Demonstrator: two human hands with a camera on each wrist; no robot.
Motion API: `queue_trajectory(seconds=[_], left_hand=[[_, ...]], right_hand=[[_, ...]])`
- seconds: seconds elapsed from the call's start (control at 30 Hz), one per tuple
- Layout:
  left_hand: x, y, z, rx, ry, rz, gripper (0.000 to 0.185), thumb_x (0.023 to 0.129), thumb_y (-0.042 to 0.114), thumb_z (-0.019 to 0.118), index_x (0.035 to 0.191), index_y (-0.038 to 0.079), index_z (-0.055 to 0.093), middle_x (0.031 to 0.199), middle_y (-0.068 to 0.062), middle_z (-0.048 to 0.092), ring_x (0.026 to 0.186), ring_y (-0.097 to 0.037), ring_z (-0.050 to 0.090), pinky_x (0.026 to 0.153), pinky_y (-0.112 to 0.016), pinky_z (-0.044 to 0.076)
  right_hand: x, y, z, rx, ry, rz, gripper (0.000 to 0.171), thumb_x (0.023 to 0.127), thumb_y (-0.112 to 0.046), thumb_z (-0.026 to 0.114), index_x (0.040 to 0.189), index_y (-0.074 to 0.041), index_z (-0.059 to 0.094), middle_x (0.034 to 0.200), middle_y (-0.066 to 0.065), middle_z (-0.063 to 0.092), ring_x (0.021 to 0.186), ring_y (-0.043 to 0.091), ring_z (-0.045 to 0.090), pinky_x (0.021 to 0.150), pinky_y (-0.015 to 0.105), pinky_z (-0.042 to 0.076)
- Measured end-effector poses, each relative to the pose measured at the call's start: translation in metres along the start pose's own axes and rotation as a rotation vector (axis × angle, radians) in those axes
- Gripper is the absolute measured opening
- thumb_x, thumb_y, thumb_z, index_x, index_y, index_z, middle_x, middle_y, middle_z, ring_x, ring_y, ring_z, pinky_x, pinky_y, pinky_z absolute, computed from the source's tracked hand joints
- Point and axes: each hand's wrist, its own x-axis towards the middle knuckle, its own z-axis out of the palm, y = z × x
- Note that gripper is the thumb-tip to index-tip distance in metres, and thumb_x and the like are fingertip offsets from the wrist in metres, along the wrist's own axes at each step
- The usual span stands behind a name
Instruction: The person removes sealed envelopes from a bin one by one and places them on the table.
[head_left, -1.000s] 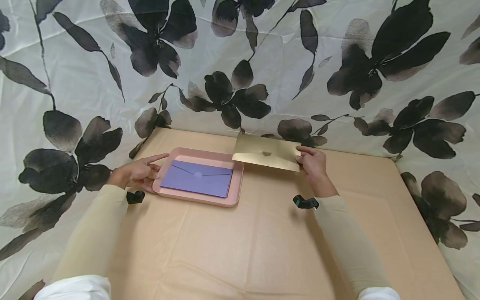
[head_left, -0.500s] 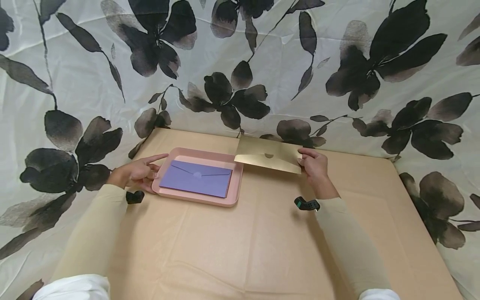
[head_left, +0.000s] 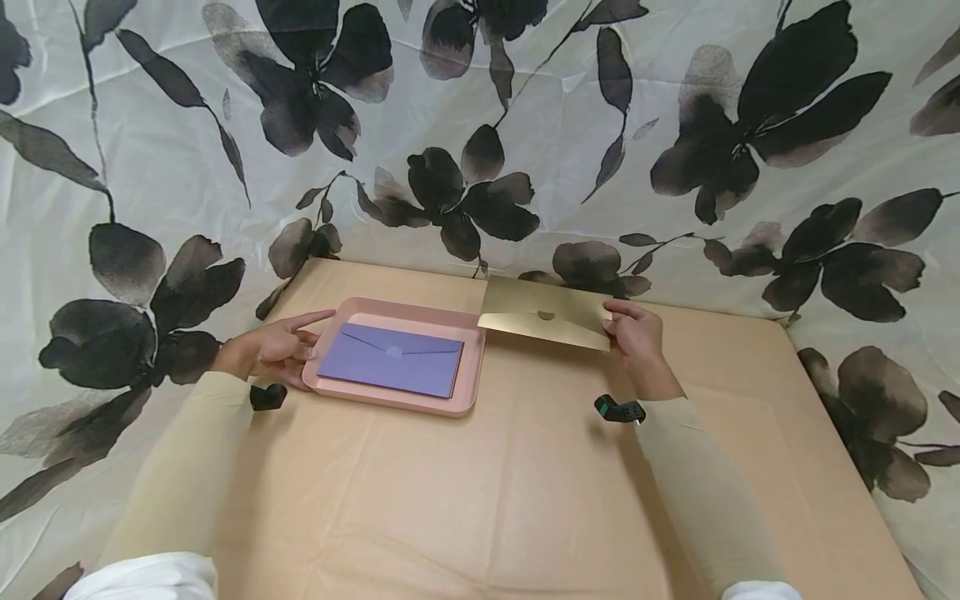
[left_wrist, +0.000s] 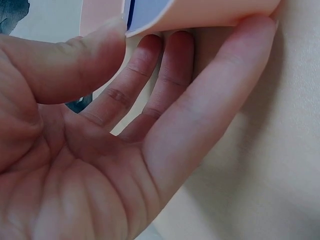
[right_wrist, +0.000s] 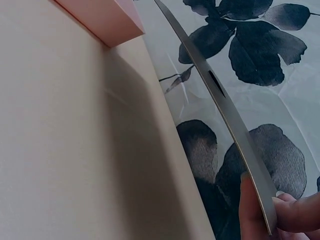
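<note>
A pink tray (head_left: pixel 468 392) lies on the table's left half in the head view, with a purple envelope (head_left: pixel 390 367) flat inside it; a darker edge under the envelope suggests more than one layer. My left hand (head_left: pixel 270 348) is at the tray's left end, fingers fairly straight and touching its rim and outer wall, as the left wrist view shows from close by. To the right of the tray, my right hand (head_left: pixel 636 346) pinches the right edge of a gold envelope (head_left: pixel 551 300) between thumb and fingers. The gold envelope is held above the table, tilted, its left corner near the tray's right rim.
A tan-covered table (head_left: pixel 495 500) reaches back to a white curtain (head_left: pixel 585 108) with dark flower prints, which hangs behind and around it. A black wrist device (head_left: pixel 618 410) is on the right wrist, another (head_left: pixel 268 397) on the left.
My right hand has shifted slightly right with the gold envelope, drawing it away from over the tray's right edge. The left hand, tray and purple envelope stay almost where they were.
</note>
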Motion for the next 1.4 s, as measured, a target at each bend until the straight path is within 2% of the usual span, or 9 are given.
queue_trajectory(seconds=[0.27,0.63,1.03,1.2,1.4], left_hand=[[0.001,-0.001,-0.002,-0.035,-0.003,0.003,0.089,0.100,-0.009,0.045,0.168,0.031,0.004,0.164,-0.033,0.021,0.106,-0.027,0.069,0.086,-0.063,0.060],[0.001,-0.002,-0.001,-0.057,-0.025,0.011,0.088,0.101,-0.008,0.043,0.168,0.030,0.001,0.166,-0.034,0.019,0.110,-0.028,0.069,0.087,-0.063,0.060],[0.001,-0.001,-0.002,-0.076,-0.016,0.001,0.089,0.101,-0.009,0.044,0.168,0.031,0.002,0.166,-0.032,0.019,0.110,-0.029,0.069,0.088,-0.065,0.059],[0.000,-0.001,-0.002,-0.084,-0.022,0.003,0.089,0.102,-0.008,0.046,0.168,0.031,0.001,0.166,-0.033,0.018,0.111,-0.031,0.068,0.089,-0.066,0.059],[0.001,-0.002,-0.001,-0.081,-0.009,-0.004,0.088,0.102,-0.008,0.046,0.168,0.031,0.003,0.166,-0.032,0.018,0.111,-0.030,0.068,0.089,-0.065,0.059]], right_hand=[[0.008,0.001,-0.004,0.025,0.020,0.014,0.043,0.096,0.008,0.061,0.137,-0.002,0.066,0.108,-0.004,0.056,0.079,0.005,0.062,0.061,0.016,0.053],[0.014,0.003,-0.014,0.057,0.045,0.043,0.040,0.095,0.010,0.062,0.132,-0.004,0.069,0.101,-0.003,0.057,0.067,0.006,0.060,0.049,0.020,0.045],[0.022,0.003,-0.018,0.064,0.043,0.049,0.043,0.097,0.009,0.061,0.138,-0.004,0.066,0.107,-0.004,0.056,0.081,0.007,0.059,0.058,0.017,0.049],[0.025,0.003,-0.021,0.078,0.033,0.055,0.040,0.097,0.008,0.061,0.134,-0.005,0.067,0.103,-0.003,0.054,0.076,0.008,0.057,0.055,0.019,0.044],[0.028,0.006,-0.025,0.119,0.033,0.059,0.035,0.095,0.011,0.062,0.124,-0.006,0.072,0.091,-0.004,0.059,0.064,0.007,0.056,0.049,0.020,0.042]])
